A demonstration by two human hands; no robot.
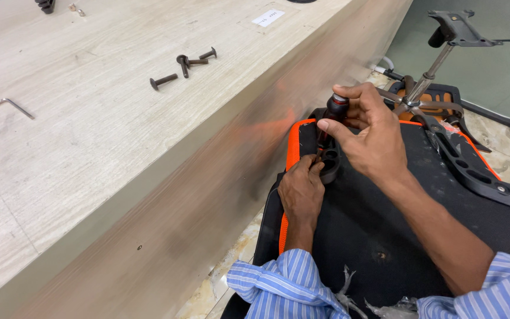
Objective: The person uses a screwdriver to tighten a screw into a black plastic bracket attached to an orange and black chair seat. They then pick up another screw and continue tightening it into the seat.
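Note:
My right hand [368, 131] grips the dark handle of a screwdriver [333, 112] with a red ring, held upright over a black plastic armrest bracket [330, 165]. My left hand [301, 190] pinches the bracket at the screwdriver's tip, on the black underside of an orange-edged chair seat [385, 218]. The tip itself is hidden by my fingers. A second black armrest bracket [479, 174] lies along the right side of the seat.
A pale wooden table [90, 153] runs along the left. On it lie several dark bolts [185, 64] and a silver hex key [10, 106]. A chair base with gas lift and mechanism plate [444, 53] stands behind the seat on the tiled floor.

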